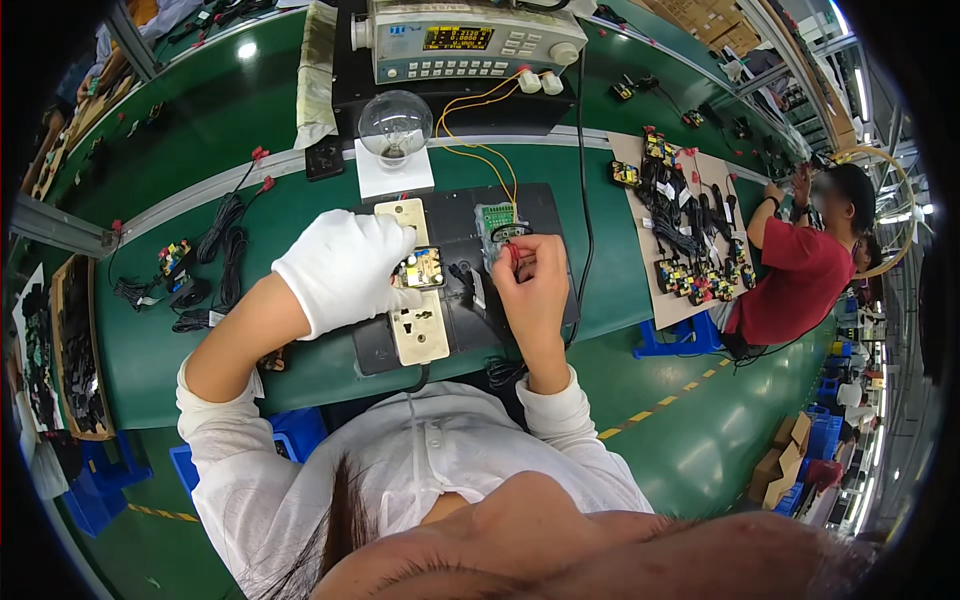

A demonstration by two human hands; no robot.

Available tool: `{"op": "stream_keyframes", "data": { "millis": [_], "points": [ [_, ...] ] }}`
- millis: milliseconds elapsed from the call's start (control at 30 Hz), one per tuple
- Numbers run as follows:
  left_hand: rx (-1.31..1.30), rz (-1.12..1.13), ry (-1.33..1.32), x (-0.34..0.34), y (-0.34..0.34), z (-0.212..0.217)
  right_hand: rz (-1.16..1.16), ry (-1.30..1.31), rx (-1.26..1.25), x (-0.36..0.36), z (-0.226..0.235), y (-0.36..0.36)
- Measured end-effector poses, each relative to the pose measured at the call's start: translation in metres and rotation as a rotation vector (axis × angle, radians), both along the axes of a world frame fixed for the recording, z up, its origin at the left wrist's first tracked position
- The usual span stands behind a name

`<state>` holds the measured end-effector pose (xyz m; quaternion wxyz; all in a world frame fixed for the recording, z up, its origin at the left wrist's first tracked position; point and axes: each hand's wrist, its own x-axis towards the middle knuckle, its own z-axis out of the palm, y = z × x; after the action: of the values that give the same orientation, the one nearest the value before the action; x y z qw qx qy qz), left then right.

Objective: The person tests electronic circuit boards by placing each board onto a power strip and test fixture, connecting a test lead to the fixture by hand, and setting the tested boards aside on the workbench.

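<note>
**Two Narrow Grips, Wires Close By**

On my feed, the gloved left hand (pixel 345 268) holds a circuit board (pixel 426 267) narrowly between thumb and fingers, over the cream socket strip (pixel 422 328) on the bench (pixel 608 282). The bare right hand (pixel 535 280) pinches what looks like a red plug (pixel 514 260) (the fingers hide most of it) near the small green board (pixel 495 214). I judge tilting the likeliest trouble for the circuit board, if the glove presses one edge harder. A careless sweep rightward could also snag the yellow wires (pixel 497 158).
</note>
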<state>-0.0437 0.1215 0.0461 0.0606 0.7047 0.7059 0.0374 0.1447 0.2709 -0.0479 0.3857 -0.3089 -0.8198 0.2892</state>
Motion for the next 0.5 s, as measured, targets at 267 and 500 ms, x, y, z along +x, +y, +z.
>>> {"op": "stream_keyframes", "data": {
  "millis": [267, 500],
  "points": [
    [-0.156, 0.071, -0.11, -0.0067, 0.0023, 0.007, -0.019, -0.045, 0.016, -0.0011, 0.0007, -0.0015],
    [-0.202, 0.113, -0.158, -0.0061, 0.003, 0.0074, -0.021, -0.093, 0.06, -0.0009, 0.0004, -0.0016]
  ]
}}
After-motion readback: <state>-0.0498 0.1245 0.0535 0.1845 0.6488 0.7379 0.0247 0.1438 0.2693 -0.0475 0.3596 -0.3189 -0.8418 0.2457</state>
